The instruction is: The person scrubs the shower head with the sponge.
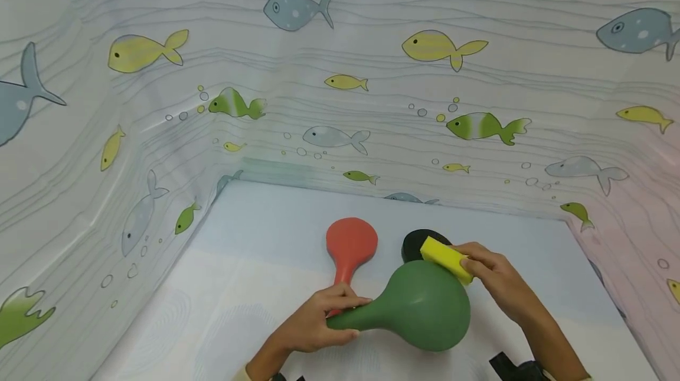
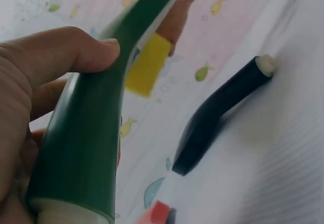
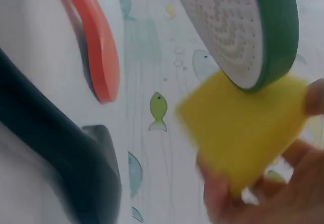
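1. Green shower head (image 1: pixel 427 316): positioned above the surface (image 1: pixel 255 263). The round head points toward the right hand and the handle (image 1: pixel 363 317) toward the left. The white nozzle face (image 3: pixel 228 26) is turned toward the surface, out of sight in the head view.
2. Step in hand: judged to be wiping. The yellow sponge (image 1: pixel 443 258) is at the far right edge of the round head. In the right wrist view, it overlaps the rim. Contact appears likely; the pressure applied cannot be told.
3. Next move: probably calls for sliding the sponge along the rim and over the nozzle face, with the handle steadied against twisting. Rotating the handle would present the nozzle face more directly.
4. Left hand (image 1: pixel 310 321): fingers are wrapped round the handle near its end, grasping it. The thumb lies along the near side. The forearm enters from the lower left.
5. Right hand (image 1: pixel 499 277): fingers and thumb pinch the sponge at its near end. The forearm enters from the lower right and slants up and inward.
6. Adjacent items: the red shower head (image 1: pixel 352 242) lies on the surface, its handle partly hidden by the left hand. The black shower head (image 1: pixel 417 245) lies beyond the green one, partly covered from view.
7. Caution: a loose handle grip could let the head roll under sponge pressure.
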`<action>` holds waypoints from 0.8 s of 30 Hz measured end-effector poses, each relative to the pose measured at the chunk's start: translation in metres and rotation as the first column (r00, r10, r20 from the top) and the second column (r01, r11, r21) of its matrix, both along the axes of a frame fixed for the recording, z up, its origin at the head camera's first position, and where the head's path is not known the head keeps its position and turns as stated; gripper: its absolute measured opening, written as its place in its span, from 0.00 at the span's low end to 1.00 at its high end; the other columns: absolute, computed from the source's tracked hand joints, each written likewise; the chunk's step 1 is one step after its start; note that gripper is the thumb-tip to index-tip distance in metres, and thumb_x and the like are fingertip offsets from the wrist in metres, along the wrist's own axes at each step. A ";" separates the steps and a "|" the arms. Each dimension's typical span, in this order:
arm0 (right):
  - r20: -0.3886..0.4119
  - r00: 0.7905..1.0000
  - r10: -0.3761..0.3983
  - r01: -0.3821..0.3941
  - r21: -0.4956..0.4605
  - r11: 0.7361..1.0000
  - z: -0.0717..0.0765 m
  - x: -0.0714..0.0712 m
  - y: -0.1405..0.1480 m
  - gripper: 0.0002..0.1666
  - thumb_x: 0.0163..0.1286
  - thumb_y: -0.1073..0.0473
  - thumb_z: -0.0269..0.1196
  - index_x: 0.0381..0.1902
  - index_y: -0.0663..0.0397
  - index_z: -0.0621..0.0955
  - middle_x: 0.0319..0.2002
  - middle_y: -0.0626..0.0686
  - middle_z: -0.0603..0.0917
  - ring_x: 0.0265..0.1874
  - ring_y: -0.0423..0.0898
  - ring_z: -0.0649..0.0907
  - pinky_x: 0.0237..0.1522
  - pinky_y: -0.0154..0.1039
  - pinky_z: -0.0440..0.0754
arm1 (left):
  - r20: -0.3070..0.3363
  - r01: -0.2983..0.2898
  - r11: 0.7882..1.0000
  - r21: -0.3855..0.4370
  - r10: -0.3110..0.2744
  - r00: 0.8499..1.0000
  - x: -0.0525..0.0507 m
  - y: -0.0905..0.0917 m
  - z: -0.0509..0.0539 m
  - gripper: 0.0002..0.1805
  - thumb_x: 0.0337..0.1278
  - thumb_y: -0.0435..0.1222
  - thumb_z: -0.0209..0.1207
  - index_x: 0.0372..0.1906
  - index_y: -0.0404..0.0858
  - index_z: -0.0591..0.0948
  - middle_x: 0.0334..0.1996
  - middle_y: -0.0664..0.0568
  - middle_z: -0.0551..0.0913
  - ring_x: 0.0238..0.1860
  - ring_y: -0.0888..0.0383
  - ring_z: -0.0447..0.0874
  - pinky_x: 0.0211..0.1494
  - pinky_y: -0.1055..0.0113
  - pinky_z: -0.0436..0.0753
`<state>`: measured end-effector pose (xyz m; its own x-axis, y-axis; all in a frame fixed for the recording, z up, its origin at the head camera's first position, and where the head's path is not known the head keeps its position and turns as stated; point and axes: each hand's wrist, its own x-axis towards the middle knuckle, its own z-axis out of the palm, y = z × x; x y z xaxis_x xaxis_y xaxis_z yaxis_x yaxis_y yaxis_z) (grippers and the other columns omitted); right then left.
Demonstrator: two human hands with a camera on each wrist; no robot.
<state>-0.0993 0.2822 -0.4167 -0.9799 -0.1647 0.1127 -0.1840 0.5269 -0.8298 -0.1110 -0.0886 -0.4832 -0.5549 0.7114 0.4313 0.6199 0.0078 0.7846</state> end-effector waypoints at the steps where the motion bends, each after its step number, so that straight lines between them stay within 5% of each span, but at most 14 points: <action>1: -0.014 0.999 -0.041 0.042 0.066 0.997 0.002 -0.003 -0.001 0.20 0.80 0.55 0.50 0.63 0.51 0.80 0.54 0.55 0.78 0.43 0.45 0.78 0.40 0.35 0.79 | -0.024 -0.004 1.000 -0.009 0.004 1.000 0.001 0.001 0.001 0.25 0.57 0.34 0.69 0.61 0.35 0.80 0.44 0.51 0.80 0.41 0.68 0.74 0.38 0.77 0.79; 4: -0.063 0.986 -0.153 0.164 0.217 0.962 0.011 -0.009 -0.002 0.22 0.78 0.52 0.54 0.64 0.48 0.79 0.56 0.56 0.78 0.45 0.49 0.80 0.37 0.34 0.80 | -0.135 -0.075 0.995 -0.061 0.066 0.989 0.007 0.005 0.007 0.26 0.57 0.34 0.69 0.61 0.37 0.80 0.45 0.54 0.79 0.41 0.68 0.75 0.41 0.80 0.78; 6: -0.070 0.979 -0.193 0.205 0.243 0.948 0.015 -0.010 -0.001 0.22 0.77 0.52 0.54 0.65 0.49 0.79 0.56 0.57 0.78 0.45 0.52 0.80 0.36 0.35 0.80 | -0.213 -0.157 0.982 -0.103 0.133 0.968 0.011 0.008 0.010 0.26 0.56 0.34 0.69 0.62 0.39 0.81 0.46 0.56 0.79 0.42 0.68 0.75 0.43 0.82 0.76; 10: 0.026 0.978 -0.208 0.199 0.195 0.961 0.016 -0.007 0.001 0.23 0.79 0.52 0.52 0.66 0.52 0.77 0.57 0.59 0.77 0.43 0.52 0.77 0.34 0.37 0.77 | -0.346 -0.293 0.947 -0.132 0.233 0.909 0.017 0.010 0.011 0.28 0.52 0.33 0.70 0.62 0.40 0.81 0.47 0.58 0.78 0.44 0.68 0.74 0.45 0.83 0.73; 15: 0.158 0.969 -0.188 0.178 0.072 0.981 0.011 -0.005 -0.001 0.25 0.80 0.52 0.49 0.66 0.61 0.74 0.57 0.63 0.77 0.40 0.49 0.75 0.35 0.38 0.77 | -0.450 -0.354 0.931 -0.093 0.278 0.849 0.017 0.012 0.010 0.31 0.50 0.33 0.72 0.63 0.41 0.80 0.49 0.56 0.79 0.48 0.66 0.74 0.47 0.82 0.74; 21: 0.126 0.980 -0.154 0.152 0.025 0.988 0.010 -0.005 -0.006 0.24 0.81 0.54 0.48 0.65 0.61 0.76 0.57 0.62 0.78 0.39 0.47 0.75 0.34 0.37 0.77 | -0.621 -0.419 0.906 -0.066 0.292 0.727 0.017 0.013 0.012 0.32 0.46 0.33 0.74 0.62 0.41 0.80 0.48 0.54 0.79 0.48 0.62 0.76 0.48 0.78 0.77; 24: 0.084 0.986 -0.142 0.140 0.031 0.990 0.012 -0.005 -0.009 0.23 0.81 0.54 0.49 0.65 0.59 0.77 0.56 0.60 0.78 0.39 0.47 0.74 0.34 0.37 0.76 | -0.675 -0.442 0.894 -0.067 0.286 0.680 0.019 0.013 0.014 0.32 0.44 0.34 0.75 0.61 0.42 0.81 0.47 0.55 0.79 0.46 0.62 0.77 0.48 0.75 0.79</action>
<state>-0.1038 0.2730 -0.4045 -0.9994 -0.0259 0.0244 -0.0348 0.5635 -0.8254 -0.0925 -0.0757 -0.4693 -0.4402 0.6263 0.6434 0.8768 0.4542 0.1578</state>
